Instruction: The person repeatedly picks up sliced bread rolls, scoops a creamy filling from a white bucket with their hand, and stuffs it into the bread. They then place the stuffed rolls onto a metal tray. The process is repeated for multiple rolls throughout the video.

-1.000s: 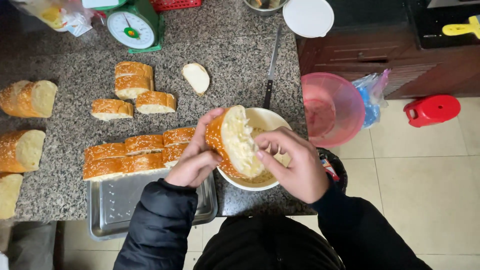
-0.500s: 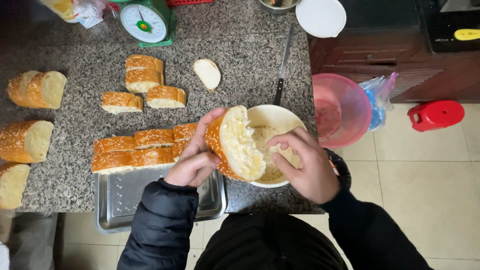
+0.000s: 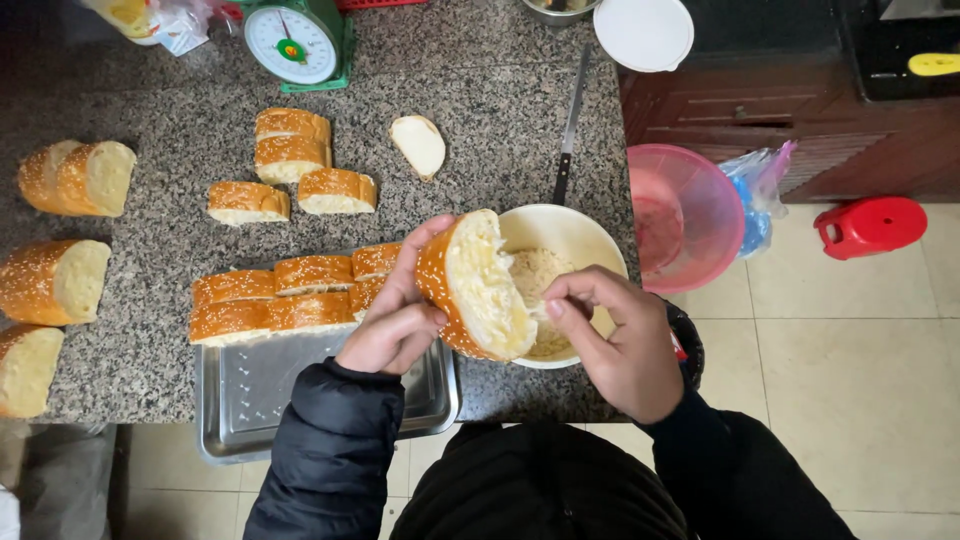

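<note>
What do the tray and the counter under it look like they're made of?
Tray: looks like stainless steel, going by its brushed grey sheen and soft reflections. Counter: speckled grey-brown with a polished look, likely granite, though a laminate imitation can't be ruled out.

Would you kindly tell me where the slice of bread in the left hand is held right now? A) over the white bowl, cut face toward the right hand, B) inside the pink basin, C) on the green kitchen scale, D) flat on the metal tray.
A: the left hand grips the slice of bread at the rim of the white bowl, its coated cut face toward the right hand.
</note>
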